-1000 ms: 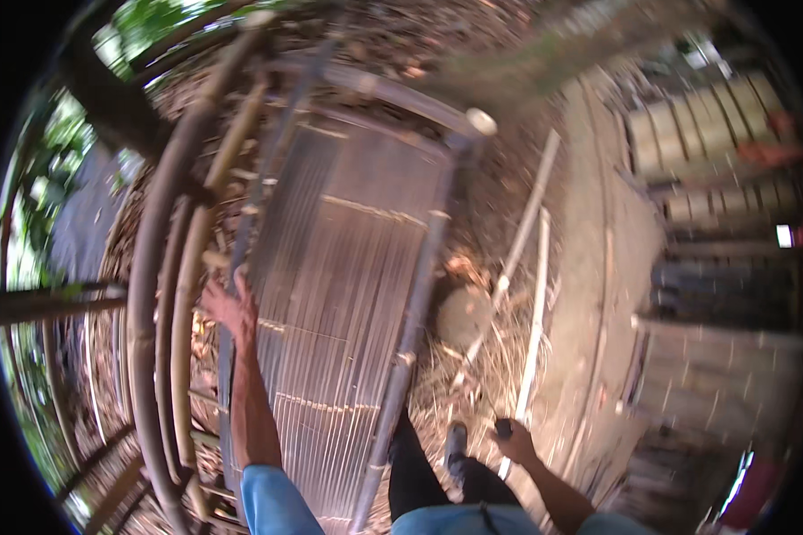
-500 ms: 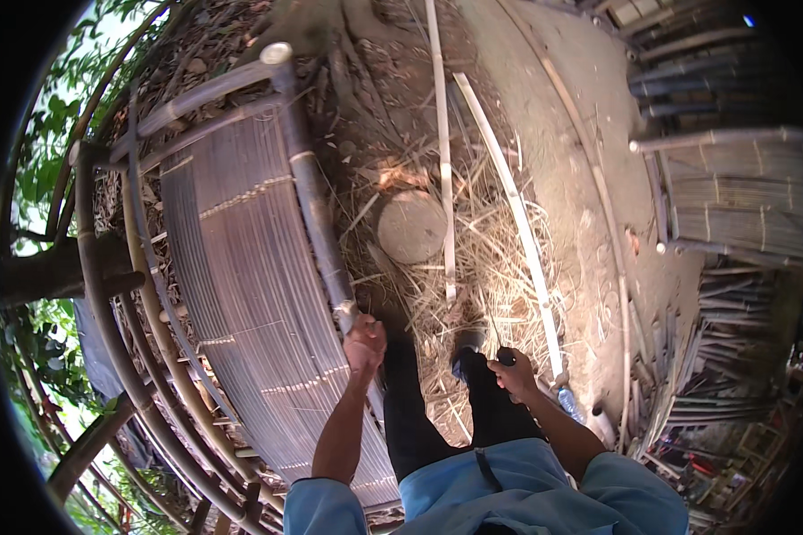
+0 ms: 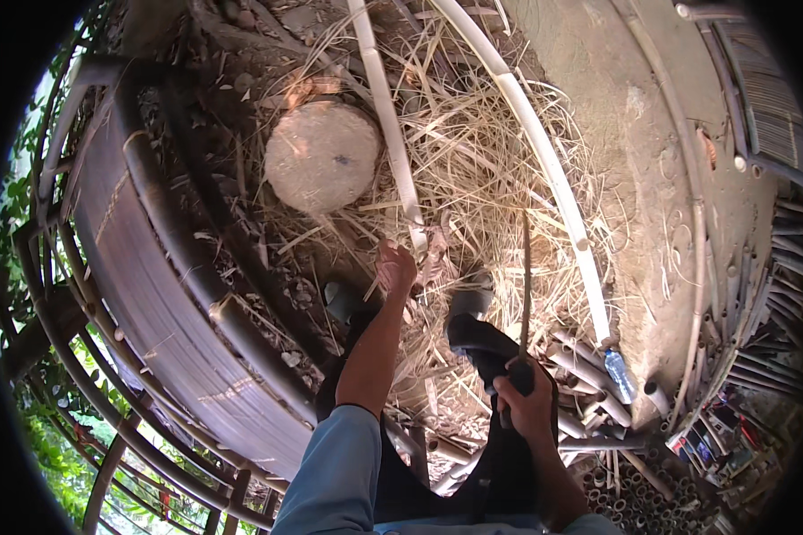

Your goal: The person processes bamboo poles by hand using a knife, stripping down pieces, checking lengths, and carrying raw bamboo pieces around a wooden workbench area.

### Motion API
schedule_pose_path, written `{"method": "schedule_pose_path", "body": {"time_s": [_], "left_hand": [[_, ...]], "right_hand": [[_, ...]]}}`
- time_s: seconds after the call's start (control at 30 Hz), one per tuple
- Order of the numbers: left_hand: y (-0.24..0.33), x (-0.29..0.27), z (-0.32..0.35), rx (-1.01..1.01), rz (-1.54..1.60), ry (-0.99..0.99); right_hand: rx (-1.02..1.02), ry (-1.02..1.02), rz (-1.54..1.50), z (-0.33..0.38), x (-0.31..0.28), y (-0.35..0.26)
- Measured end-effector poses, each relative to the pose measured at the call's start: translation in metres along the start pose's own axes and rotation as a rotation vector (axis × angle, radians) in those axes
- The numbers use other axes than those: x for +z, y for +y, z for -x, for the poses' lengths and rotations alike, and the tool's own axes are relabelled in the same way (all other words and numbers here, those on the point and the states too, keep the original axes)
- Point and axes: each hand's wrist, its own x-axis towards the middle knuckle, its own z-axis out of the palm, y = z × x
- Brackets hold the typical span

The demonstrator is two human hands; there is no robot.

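Note:
My left hand [image 3: 394, 266] reaches down over the straw, right at the near end of a pale split bamboo pole [image 3: 385, 125]. Its fingers are turned away from me, so their grip is hidden. My right hand [image 3: 524, 399] is closed around the dark handle of a long thin blade [image 3: 525, 276] that points away from me. A second pale bamboo pole [image 3: 544, 165] curves along on the right. A round cut log block [image 3: 323, 156] sits in the straw beyond my left hand. My dark shoes [image 3: 469, 308] rest between the hands.
A large woven bamboo panel with thick frame poles [image 3: 156, 299] curves along the left. A concrete slab [image 3: 660, 178] lies on the right. A plastic bottle [image 3: 617, 374] and several short bamboo cuts [image 3: 589, 370] lie near my right hand. Green plants border the left edge.
My left hand has let go of the panel's frame pole and moved right to the straw by the pale pole. The view has swung toward the ground; my right hand still holds the blade.

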Motion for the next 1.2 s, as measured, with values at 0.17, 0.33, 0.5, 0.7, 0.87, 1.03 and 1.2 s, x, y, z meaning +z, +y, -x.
{"method": "schedule_pose_path", "body": {"time_s": [0.17, 0.33, 0.5, 0.7, 0.87, 1.03, 1.2], "left_hand": [[-0.047, 0.079, -0.079, -0.194, 0.099, 0.112], [-0.018, 0.050, -0.062, -0.370, 0.481, -0.137], [0.140, -0.045, 0.047, -0.209, 0.265, 0.110], [0.125, -0.187, 0.088, 0.156, 0.129, 0.177], [0.248, -0.312, 0.185, 0.091, 0.883, 0.172], [0.272, -0.382, 0.288, 0.007, 0.621, 0.141], [0.255, -0.371, 0.346, 0.075, 0.698, 0.217]], "right_hand": [[0.072, -0.002, -0.098, -0.026, -0.018, -0.010], [-0.007, -0.079, -0.017, -0.036, -0.022, -0.010], [-0.066, -0.051, -0.041, -0.042, -0.036, -0.007], [-0.212, -0.193, 0.235, -0.034, -0.015, -0.112], [-0.387, -0.273, 0.257, -0.057, 0.003, -0.193], [-0.492, -0.397, 0.106, -0.032, 0.064, -0.291], [-0.570, -0.295, -0.054, -0.036, 0.098, -0.397]]}}
